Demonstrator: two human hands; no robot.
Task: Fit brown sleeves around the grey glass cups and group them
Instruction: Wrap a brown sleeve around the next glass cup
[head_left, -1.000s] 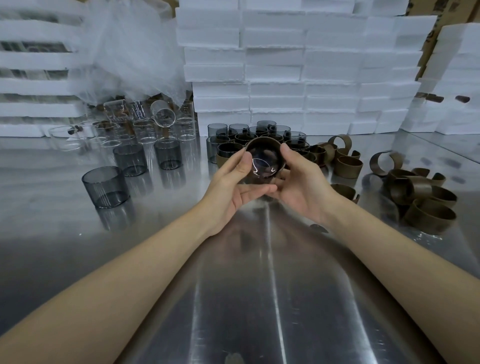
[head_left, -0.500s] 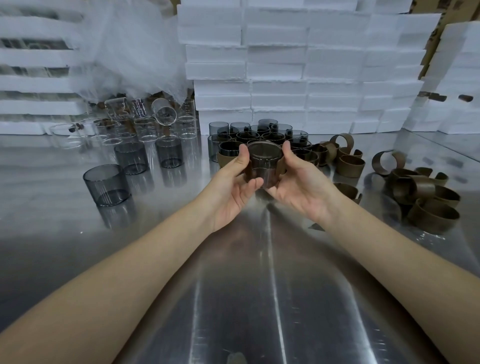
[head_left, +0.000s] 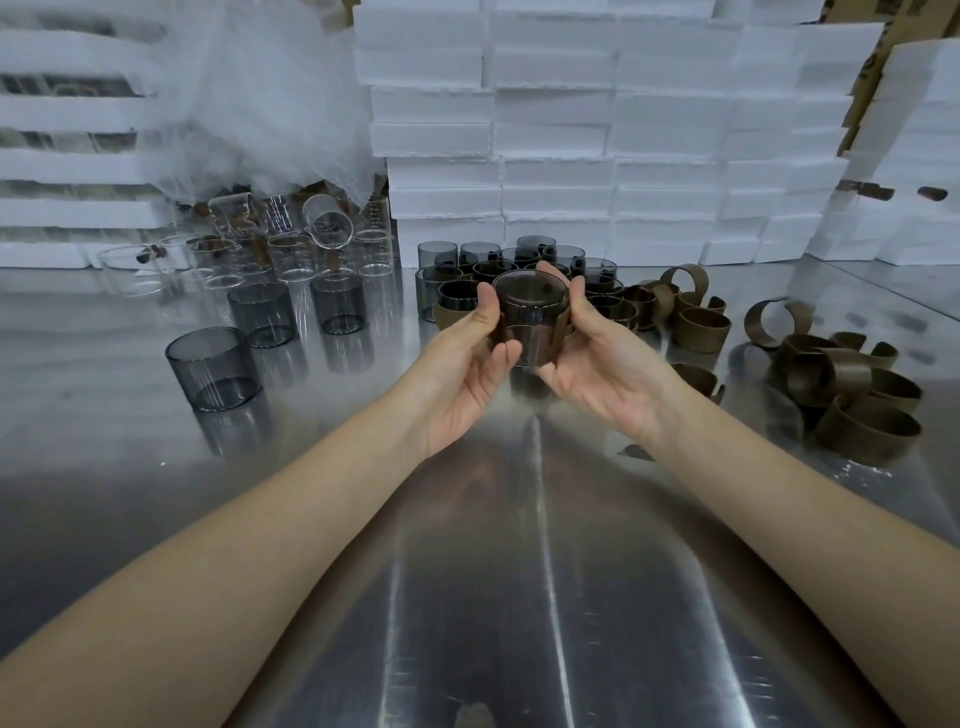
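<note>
I hold one grey glass cup (head_left: 530, 317) upright above the steel table, a brown sleeve wrapped around its lower half. My left hand (head_left: 467, 364) grips its left side, thumb up along the wall. My right hand (head_left: 592, 358) grips its right side. Behind it stands a cluster of sleeved grey cups (head_left: 519, 265). Three bare grey cups (head_left: 213, 366) stand to the left. Loose brown sleeves (head_left: 852, 384) lie in a heap on the right.
Clear glass beakers (head_left: 291, 244) crowd the back left under a crumpled plastic sheet (head_left: 260, 93). White foam boxes (head_left: 597, 130) are stacked along the back wall and at both sides. The steel table (head_left: 519, 597) reflects light near me.
The cup was tilted with its mouth toward me; both hands have turned it upright and raised it slightly, still in front of the sleeved cluster.
</note>
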